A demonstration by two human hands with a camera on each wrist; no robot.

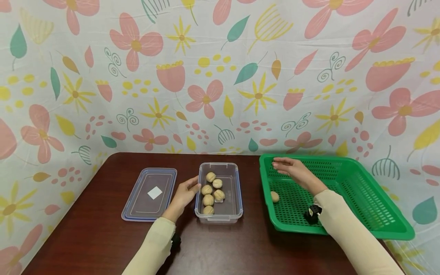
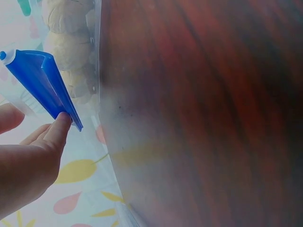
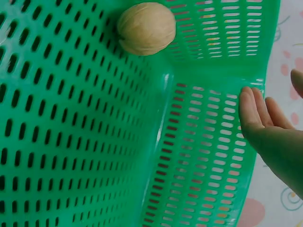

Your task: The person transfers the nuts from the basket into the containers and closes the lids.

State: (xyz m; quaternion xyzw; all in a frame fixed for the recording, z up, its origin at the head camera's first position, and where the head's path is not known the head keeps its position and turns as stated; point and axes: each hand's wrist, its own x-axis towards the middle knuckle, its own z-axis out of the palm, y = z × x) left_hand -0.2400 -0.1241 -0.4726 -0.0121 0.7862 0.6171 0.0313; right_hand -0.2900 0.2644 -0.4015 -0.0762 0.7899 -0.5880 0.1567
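A clear plastic container [image 1: 229, 183] with a blue-edged rim stands mid-table, with several walnuts [image 1: 207, 199] along its left half. At its left side is my left hand [image 1: 185, 194]; in the left wrist view a fingertip touches the container's blue side flap [image 2: 42, 80], and the thumb stands apart from it. My right hand [image 1: 299, 172] hovers over the green basket [image 1: 374, 198], fingers extended and nothing held. One walnut [image 3: 147, 28] lies in the basket, near its left wall, and is also visible in the head view.
The container's lid [image 1: 146, 202], with a white label [image 1: 155, 192], lies flat on the left of the dark wooden table [image 1: 220, 252]. A flower-patterned cloth [image 1: 213, 126] hangs behind the table. The basket extends to the table's right edge.
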